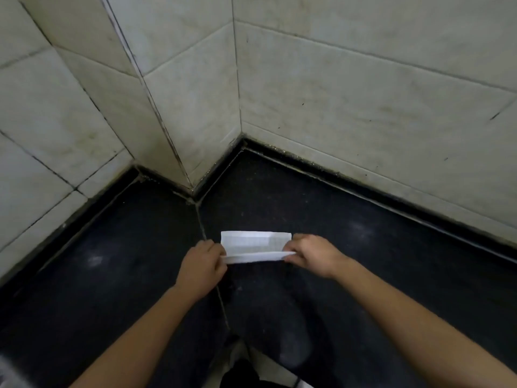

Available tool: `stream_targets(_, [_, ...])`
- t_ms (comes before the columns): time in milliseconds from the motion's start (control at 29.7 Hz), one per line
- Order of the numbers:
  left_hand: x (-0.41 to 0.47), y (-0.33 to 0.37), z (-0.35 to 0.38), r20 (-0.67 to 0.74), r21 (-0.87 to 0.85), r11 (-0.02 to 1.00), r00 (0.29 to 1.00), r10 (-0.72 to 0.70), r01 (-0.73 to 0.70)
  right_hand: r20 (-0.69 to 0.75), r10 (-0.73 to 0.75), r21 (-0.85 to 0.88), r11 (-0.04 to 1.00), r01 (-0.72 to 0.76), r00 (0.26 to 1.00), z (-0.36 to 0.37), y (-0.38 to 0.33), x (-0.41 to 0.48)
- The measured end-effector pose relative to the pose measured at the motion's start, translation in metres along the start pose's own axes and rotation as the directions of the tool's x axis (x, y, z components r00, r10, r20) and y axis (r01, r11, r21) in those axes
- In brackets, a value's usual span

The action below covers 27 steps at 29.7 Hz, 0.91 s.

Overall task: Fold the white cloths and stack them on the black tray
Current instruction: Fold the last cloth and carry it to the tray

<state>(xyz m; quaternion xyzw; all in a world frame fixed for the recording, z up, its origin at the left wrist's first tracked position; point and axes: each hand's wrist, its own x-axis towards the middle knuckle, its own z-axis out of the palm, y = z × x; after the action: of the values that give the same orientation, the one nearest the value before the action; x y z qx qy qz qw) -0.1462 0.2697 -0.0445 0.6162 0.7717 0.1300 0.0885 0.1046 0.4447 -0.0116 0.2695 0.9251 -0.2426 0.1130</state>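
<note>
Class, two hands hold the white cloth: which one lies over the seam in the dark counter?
The left hand: the seam runs under it. The right hand pinches the other end of the white cloth, off to the side of that seam.

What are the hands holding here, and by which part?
One white cloth. The left hand pinches the left end of its near edge, the right hand the right end.
</note>
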Motion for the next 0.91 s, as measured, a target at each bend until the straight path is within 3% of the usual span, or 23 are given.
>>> stream_targets(202, [0.046,0.026,-0.071,-0.276,-0.079,0.993,0.955,-0.105,0.087,-0.387,0.056,-0.025,0.997,-0.072,0.92,-0.068,-0.004,-0.003])
stream_targets(370, [0.034,0.039,-0.09,-0.431,-0.043,0.998,0.9,-0.065,0.051,-0.512,0.093,0.042,0.996,-0.083,0.854,-0.069,-0.017,-0.021])
stream_targets(471, [-0.005,0.034,-0.064,-0.366,0.028,1.0,0.931,0.013,-0.003,-0.416,0.063,0.01,0.998,-0.065,0.907,-0.033,-0.021,-0.039])
stream_targets(639, [-0.092,0.023,0.011,-0.024,0.078,0.996,0.999,-0.029,0.031,-0.108,0.058,-0.053,0.997,-0.063,0.993,0.058,-0.025,-0.069])
stream_targets(774, [-0.15,0.021,0.055,0.171,0.103,0.995,0.985,-0.016,-0.002,0.063,0.07,-0.051,0.996,-0.067,0.996,0.117,-0.032,-0.091])
stream_targets(908, [-0.176,0.021,0.072,0.248,0.084,0.996,0.969,-0.008,-0.014,0.121,0.082,-0.036,0.996,-0.078,0.989,0.149,-0.034,-0.105])
